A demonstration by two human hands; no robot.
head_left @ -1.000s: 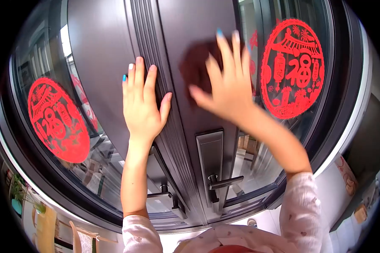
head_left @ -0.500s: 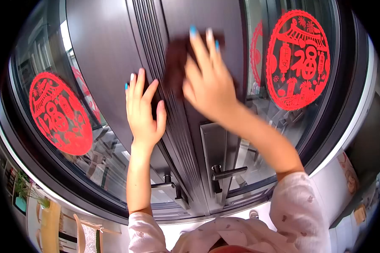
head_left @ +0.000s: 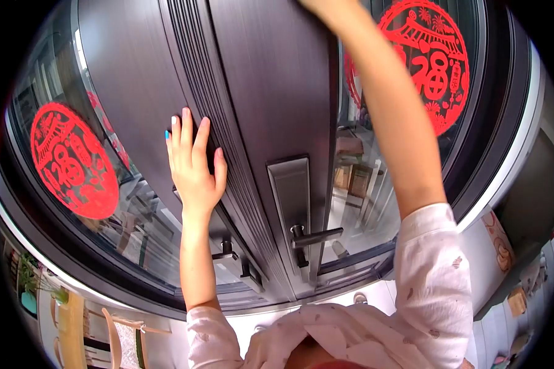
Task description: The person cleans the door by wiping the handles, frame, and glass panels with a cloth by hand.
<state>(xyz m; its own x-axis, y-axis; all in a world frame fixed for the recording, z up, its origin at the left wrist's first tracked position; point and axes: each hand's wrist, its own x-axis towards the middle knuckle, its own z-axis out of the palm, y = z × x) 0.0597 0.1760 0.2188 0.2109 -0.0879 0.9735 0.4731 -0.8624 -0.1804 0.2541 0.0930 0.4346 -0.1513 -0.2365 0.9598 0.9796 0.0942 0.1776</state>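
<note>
My left hand [head_left: 196,175] lies flat on the left leaf of a dark double door [head_left: 129,67], fingers stretched upward, beside the ribbed middle strip [head_left: 206,80]. My right arm [head_left: 391,104] reaches up across the right door leaf [head_left: 277,80]. The base of my right hand [head_left: 320,7] shows at the top edge; its fingers are cut off, so whatever it holds is out of sight. Below the hands are a right lever handle [head_left: 317,238] and a left lever handle [head_left: 226,252].
Red round paper-cut stickers decorate the glass: a left sticker [head_left: 74,161] and a right sticker [head_left: 434,67], partly behind my forearm. A wooden chair [head_left: 126,341] stands at lower left near a plant [head_left: 28,273]. A small wooden box [head_left: 517,301] is at lower right.
My right hand has moved up out of most of the view, and the dark brown cloth under it is no longer visible. My left hand remains flat on the door; the view has shifted slightly.
</note>
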